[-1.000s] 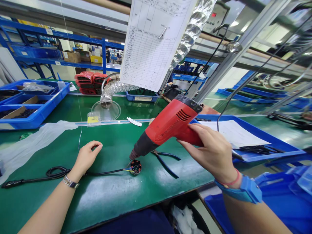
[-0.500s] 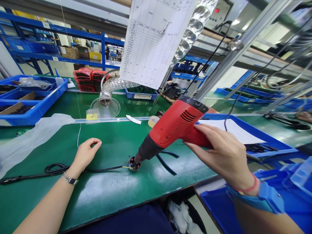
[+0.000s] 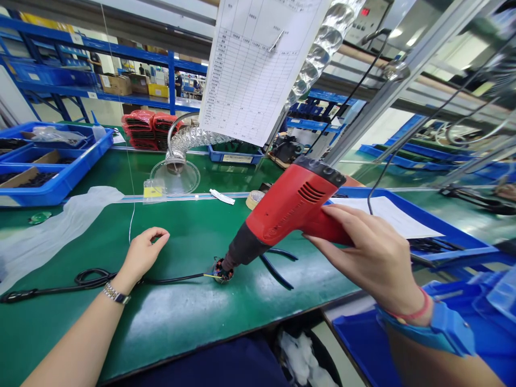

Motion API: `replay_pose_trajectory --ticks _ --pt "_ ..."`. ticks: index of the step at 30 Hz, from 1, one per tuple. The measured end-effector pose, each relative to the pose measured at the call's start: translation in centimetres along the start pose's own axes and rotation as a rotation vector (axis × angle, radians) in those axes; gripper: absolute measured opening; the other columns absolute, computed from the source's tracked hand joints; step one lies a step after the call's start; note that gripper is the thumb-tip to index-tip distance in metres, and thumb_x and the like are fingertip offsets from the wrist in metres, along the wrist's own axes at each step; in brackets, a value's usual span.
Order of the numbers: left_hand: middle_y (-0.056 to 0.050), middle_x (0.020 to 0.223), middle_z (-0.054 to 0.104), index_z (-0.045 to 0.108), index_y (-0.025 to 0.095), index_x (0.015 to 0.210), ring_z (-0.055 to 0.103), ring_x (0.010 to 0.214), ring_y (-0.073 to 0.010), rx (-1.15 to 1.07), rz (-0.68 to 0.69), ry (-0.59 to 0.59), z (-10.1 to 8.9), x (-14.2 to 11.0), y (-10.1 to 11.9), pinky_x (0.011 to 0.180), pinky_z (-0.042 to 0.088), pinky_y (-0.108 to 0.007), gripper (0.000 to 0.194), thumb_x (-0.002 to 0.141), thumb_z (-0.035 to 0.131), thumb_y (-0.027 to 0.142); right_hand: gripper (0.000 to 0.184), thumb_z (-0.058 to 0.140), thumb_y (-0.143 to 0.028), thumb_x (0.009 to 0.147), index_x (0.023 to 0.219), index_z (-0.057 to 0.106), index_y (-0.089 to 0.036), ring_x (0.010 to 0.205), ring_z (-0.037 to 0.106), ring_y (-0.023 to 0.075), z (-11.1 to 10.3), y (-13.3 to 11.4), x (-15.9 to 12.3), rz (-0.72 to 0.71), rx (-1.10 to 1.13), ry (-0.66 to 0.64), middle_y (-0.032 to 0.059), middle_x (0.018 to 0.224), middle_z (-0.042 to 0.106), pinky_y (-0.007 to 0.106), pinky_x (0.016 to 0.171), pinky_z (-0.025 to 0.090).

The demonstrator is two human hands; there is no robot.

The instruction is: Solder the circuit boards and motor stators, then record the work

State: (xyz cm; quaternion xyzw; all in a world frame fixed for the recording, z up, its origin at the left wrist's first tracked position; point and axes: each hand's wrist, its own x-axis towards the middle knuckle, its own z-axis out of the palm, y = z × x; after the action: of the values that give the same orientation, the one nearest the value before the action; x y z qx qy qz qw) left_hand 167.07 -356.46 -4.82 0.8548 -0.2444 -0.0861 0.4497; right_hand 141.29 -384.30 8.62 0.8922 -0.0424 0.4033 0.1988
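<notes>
My right hand point(image 3: 363, 258) is wrapped round the handle of a red heat gun point(image 3: 290, 204), which slants down to the left. Its dark nozzle tip is at the top of a small round motor part point(image 3: 223, 270) standing on the green table point(image 3: 189, 317). Coppery bits show inside that part, and thin coloured wires join it to a black cable point(image 3: 173, 280). The cable passes under my left wrist and loops at the left. My left hand point(image 3: 143, 255) rests over the cable, thumb and forefinger together with nothing visible between them; its other fingers are mostly hidden.
Dark-handled pliers point(image 3: 278, 271) lie beside the nozzle. A tape roll point(image 3: 253, 200), a clear fume hood point(image 3: 176, 177) and a blue divided tray point(image 3: 80, 172) stand farther back. A paper form point(image 3: 258, 70) hangs above. Another blue tray point(image 3: 467, 250) is at right.
</notes>
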Motion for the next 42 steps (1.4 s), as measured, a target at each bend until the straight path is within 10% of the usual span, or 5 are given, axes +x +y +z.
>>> replay_pose_trajectory --ticks 42 --pt "-0.004 0.089 0.07 0.065 0.02 0.081 0.061 0.078 -0.0217 0.034 0.013 -0.005 0.0 0.0 -0.1 0.073 0.044 -0.031 0.036 0.075 0.048 0.051 0.034 0.065 -0.036 0.078 0.105 0.06 -0.015 0.084 0.067 0.029 -1.5 -0.3 0.2 -0.041 0.003 0.007 0.0157 0.098 0.069 0.037 0.073 0.052"
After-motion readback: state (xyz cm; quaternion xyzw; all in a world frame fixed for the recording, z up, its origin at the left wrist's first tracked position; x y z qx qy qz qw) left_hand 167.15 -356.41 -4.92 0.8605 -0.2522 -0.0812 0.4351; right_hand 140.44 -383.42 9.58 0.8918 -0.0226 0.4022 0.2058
